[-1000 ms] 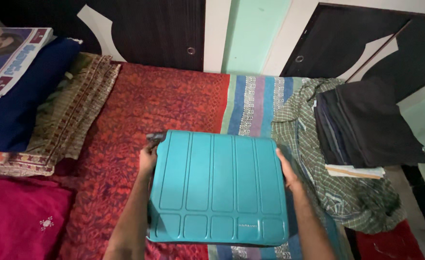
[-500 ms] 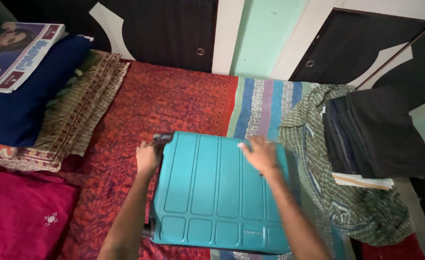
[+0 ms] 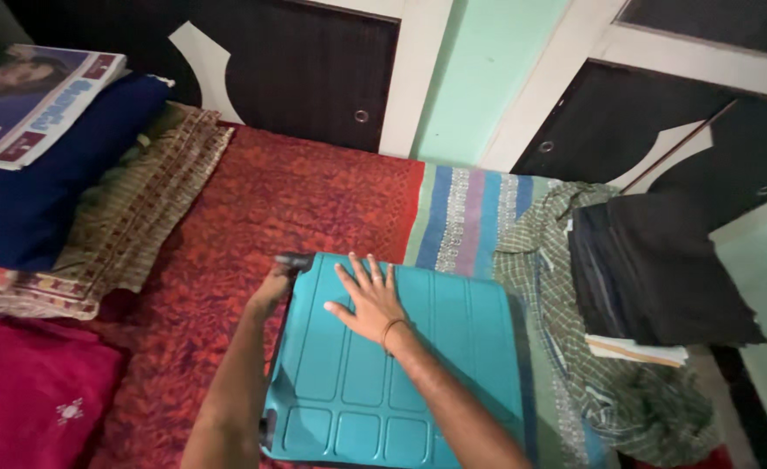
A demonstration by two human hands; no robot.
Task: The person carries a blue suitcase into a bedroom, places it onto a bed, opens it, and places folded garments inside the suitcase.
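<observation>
A teal hard-shell suitcase [image 3: 383, 373] lies flat on the bed [image 3: 297, 200], closest to me. My right hand [image 3: 369, 300] rests palm down on its lid, fingers [image 3: 368, 271] spread apart. My left hand [image 3: 272, 287] grips the suitcase's upper left corner, fingers curled around the edge. Right of the suitcase sits a stack of dark folded clothes [image 3: 661, 265]; beyond it, dark cupboard doors [image 3: 314, 69].

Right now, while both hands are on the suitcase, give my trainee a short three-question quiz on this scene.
1. True or false: the right hand lies flat on top of the teal suitcase.
2. Where is the left hand? A) at the suitcase's left edge, near its top corner B) on the dark folded clothes C) on the magazine
3. What colour is the bedspread left of the suitcase?

Key: 1 true; 2 A; 3 red.
</observation>
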